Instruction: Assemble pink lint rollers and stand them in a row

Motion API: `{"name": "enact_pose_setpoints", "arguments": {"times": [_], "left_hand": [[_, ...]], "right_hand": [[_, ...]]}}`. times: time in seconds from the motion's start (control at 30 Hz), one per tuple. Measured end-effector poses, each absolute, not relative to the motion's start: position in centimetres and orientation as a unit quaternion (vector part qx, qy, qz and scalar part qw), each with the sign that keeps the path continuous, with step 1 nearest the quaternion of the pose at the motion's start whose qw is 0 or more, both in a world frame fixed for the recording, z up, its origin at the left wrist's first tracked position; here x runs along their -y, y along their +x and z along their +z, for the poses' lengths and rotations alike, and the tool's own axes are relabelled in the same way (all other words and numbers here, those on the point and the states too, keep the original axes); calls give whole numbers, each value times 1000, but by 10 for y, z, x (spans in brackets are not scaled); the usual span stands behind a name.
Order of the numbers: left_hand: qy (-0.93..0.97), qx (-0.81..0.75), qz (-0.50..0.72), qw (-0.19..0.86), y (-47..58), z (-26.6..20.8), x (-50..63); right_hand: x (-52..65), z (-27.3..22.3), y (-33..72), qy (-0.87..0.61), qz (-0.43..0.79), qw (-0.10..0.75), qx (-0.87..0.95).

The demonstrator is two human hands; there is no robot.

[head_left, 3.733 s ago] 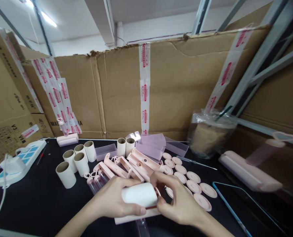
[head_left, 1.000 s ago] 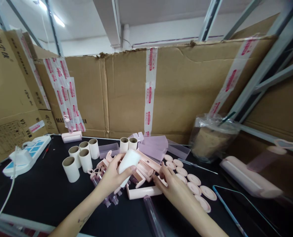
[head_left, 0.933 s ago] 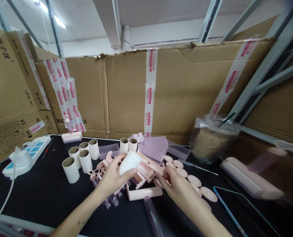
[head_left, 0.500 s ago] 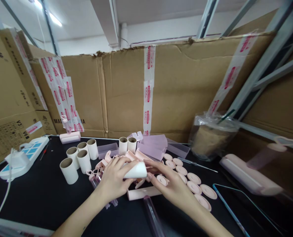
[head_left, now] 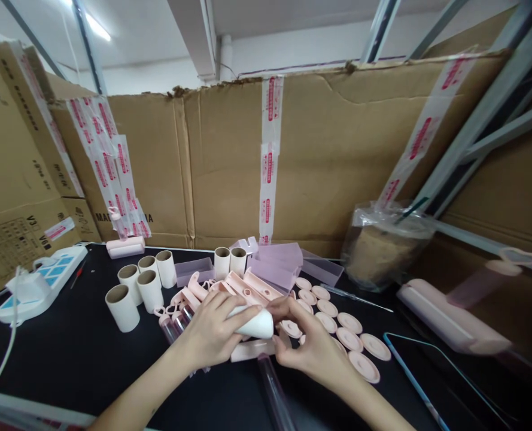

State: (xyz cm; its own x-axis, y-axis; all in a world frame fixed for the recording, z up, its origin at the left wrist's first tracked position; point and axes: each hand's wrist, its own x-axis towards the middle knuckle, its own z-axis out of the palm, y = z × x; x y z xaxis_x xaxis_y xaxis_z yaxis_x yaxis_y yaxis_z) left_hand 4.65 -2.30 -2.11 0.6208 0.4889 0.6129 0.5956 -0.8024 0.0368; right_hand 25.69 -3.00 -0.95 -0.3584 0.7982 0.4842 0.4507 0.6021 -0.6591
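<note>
Hands (head_left: 214, 326) over black tabletop (head_left: 68, 359), cardboard wall (head_left: 225, 167) behind

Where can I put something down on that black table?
Biggest bare patch on the black table: left front, bordered by the white power strip, the white cardboard tubes and the left forearm. A smaller one lies between the right forearm and the blue-edged flat object. The middle is crowded: left hand, right hand, pink plastic parts and round pink plastic discs.
</note>
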Motion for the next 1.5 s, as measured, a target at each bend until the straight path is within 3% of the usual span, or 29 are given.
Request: {"name": "enact_pose_setpoints", "arguments": {"times": [0.3,0.4,0.47,0.67,0.93,1.07,1.13,1.2,1.27,1.33,1.43,1.5], "left_hand": [[-872,337,-353,53,44,-14,25],[-835,374,-400,54,41,-14,24],[-816,395,-417,63,40,-14,24],[-809,405,-425,38,43,-15,25],[-804,401,-439,-3,44,-14,28],[-775,406,-477,-88,44,-11,29],[-728,412,-519,-176,45,-8,30],[-656,390,-570,-303,45,-5,31],[-563,334,-611,-445,47,-3,31],[-462,278,-634,-555,49,-3,32],[-363,241,-651,-622,53,-5,32],[-349,229,-654,-631,56,-6,33]], "right_hand": [[28,-4,267,-375,281,445,763],[17,9,289,-417,247,478,732],[9,17,307,-495,185,440,726],[-7,8,332,-712,-2,178,679],[-23,-22,319,-699,5,147,699],[-20,-16,318,-702,-3,155,695],[-15,-8,314,-703,-18,167,692],[-7,0,304,-672,-17,233,703],[4,4,289,-590,50,334,733],[17,5,271,-478,197,407,753],[30,-2,247,-360,418,441,708],[34,-7,239,-332,480,474,660]]}}
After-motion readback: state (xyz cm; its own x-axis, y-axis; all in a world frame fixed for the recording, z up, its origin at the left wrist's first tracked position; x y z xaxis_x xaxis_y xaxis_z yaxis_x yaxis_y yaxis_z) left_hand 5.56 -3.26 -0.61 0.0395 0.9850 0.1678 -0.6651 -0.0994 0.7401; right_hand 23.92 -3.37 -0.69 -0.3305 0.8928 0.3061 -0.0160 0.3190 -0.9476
